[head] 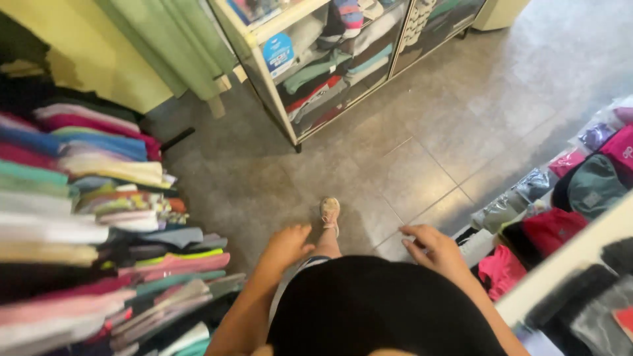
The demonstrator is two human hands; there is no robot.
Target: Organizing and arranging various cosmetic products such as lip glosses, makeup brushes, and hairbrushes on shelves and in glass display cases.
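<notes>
Both hands hang empty at lower centre: left hand (288, 245) loosely curled near the folded clothes (99, 217) stacked at left, right hand (432, 249) fingers relaxed, beside packaged garments (560, 198) at right

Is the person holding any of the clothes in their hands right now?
No: the left hand and the right hand both hang empty above the tiled floor, apart from the folded clothes stacked at the side.

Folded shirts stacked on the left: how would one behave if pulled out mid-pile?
The folded shirts are probably soft and floppy: their edges sag and overhang. One likely drags neighbours along, since layers lie pressed together. Both hands, left hand and right hand, hang empty.
</notes>
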